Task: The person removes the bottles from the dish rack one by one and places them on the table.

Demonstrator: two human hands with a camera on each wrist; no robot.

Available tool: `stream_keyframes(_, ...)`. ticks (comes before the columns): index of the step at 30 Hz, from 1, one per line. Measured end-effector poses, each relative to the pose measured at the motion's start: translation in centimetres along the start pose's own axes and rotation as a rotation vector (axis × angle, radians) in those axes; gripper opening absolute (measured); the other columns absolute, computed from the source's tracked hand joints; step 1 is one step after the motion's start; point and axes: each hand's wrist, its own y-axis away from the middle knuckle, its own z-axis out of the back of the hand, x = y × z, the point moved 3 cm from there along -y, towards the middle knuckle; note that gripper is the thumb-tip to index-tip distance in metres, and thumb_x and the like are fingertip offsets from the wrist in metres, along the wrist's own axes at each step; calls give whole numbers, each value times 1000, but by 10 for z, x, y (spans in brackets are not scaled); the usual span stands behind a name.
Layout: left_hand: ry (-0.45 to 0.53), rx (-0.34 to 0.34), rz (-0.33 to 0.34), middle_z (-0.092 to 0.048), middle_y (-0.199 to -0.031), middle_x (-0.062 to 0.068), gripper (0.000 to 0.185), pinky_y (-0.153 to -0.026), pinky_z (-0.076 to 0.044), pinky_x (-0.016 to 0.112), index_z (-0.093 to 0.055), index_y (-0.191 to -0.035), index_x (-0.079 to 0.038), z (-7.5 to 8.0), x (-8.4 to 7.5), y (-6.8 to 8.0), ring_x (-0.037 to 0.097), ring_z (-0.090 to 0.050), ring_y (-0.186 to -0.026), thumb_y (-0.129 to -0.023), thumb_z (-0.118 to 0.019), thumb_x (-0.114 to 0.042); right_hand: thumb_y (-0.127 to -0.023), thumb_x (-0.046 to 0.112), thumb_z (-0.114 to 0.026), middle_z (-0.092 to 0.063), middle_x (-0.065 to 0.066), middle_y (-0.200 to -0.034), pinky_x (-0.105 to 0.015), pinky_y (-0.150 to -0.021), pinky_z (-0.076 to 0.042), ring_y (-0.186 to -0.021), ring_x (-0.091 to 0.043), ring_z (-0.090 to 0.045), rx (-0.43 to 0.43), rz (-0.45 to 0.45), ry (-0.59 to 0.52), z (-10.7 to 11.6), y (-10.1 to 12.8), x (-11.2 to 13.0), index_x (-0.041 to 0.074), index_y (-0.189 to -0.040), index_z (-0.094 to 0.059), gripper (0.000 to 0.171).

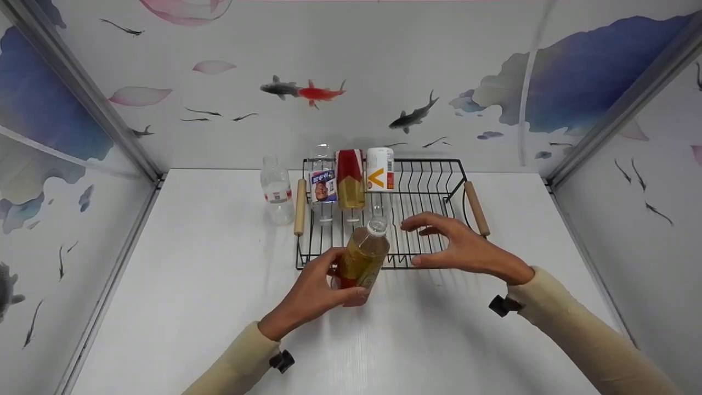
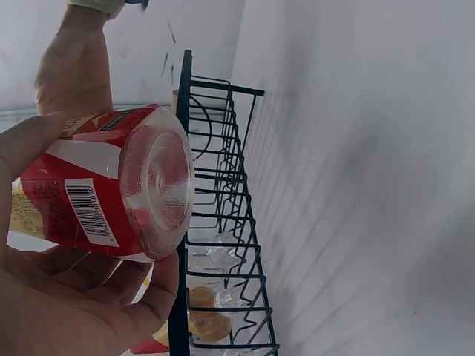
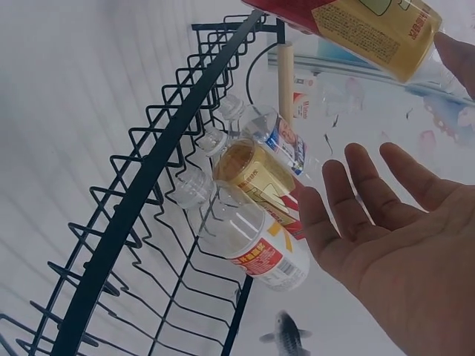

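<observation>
The left hand [image 1: 307, 299] is nearest, its fingers [image 2: 152, 300] curled round the lower part of a bottle [image 1: 362, 258] of amber drink with a red label. The bottle tilts, cap towards the wire rack [image 1: 428, 186], above the rack's front edge. The right hand [image 1: 466, 249] hovers just beside it over the rack, fingers [image 3: 356, 196] spread and holding nothing. Three bottles [image 1: 349, 178] lie side by side in the rack's left part. A clear bottle [image 1: 277, 189] stands on the white table [image 1: 208, 285] left of the rack.
</observation>
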Motion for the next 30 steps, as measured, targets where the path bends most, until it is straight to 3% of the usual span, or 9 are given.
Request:
stream_keyframes(5, 8, -39, -12, -66, -144, 7, 77, -105, -60, 47, -55, -154, -8, 5, 2, 5, 26, -64, -127, -93, -91, -38, -93, 26, -90, -67, 1, -146, -58, -118, -49, -139, -31, -60, -33, -12, 14, -2, -1, -6, 14, -147, -65, 61)
stream_keyframes(12, 50, -84, 28, -65, -144, 8, 76, -104, -62, 47, -55, -154, -10, 11, 8, 13, 30, -65, -125, -93, -92, -37, -94, 23, -89, -67, -6, -146, -58, -118, -50, -139, -31, -61, -73, -4, 25, -4, -2, -11, 7, -147, -65, 60)
stream_keyframes(22, 52, -190, 28, -66, -146, 6, 72, -108, -59, 54, -57, -154, -12, 28, 14, 23, 29, -65, -128, -94, -91, -34, -96, 24, -89, -69, 0, -142, -52, -118, -50, -137, -27, -62, -132, -38, 20, -5, -6, -18, 13, -142, -69, 52)
stream_keyframes(30, 75, -272, 47, -64, -149, 6, 76, -112, -56, 58, -55, -156, -12, 46, 18, 30, 33, -63, -132, -93, -92, -29, -98, 25, -87, -67, -2, -144, -52, -118, -50, -138, -30, -61, -141, -73, 4, -7, -11, -27, 11, -144, -68, 52)
